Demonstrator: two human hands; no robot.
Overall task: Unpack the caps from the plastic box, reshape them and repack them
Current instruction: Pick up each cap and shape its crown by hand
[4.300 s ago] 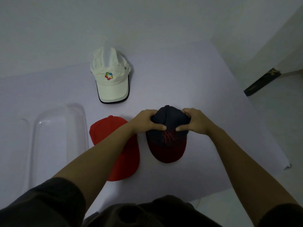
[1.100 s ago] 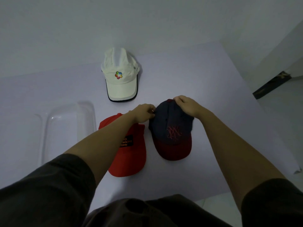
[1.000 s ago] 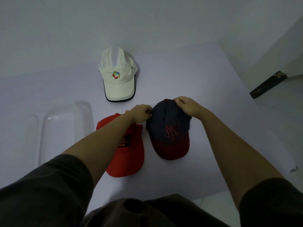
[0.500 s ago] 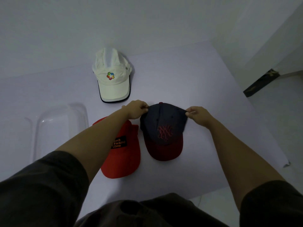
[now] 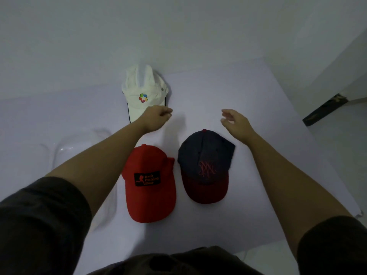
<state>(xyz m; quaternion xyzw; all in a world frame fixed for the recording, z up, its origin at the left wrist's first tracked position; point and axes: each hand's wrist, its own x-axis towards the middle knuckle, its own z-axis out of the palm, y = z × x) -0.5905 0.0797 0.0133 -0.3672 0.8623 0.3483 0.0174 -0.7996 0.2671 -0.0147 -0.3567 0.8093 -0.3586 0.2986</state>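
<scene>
Closest to me, the red cap (image 5: 151, 187) and navy cap (image 5: 204, 165) sit side by side on the table (image 5: 258, 92), with the clear plastic box (image 5: 65, 149) mid-left. Past them both hands are empty: my left hand (image 5: 156, 118) is loosely curled over the white cap (image 5: 144, 92) brim, and my right hand (image 5: 236, 124) is relaxed, upper centre.

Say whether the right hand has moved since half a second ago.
Yes. The right hand has released the navy cap and moved farther from the person, now about level with the brim of the white cap.

Matt cloth caps (image 5: 204, 163); glossy clear plastic box (image 5: 65, 149); smooth table (image 5: 248, 92).
</scene>
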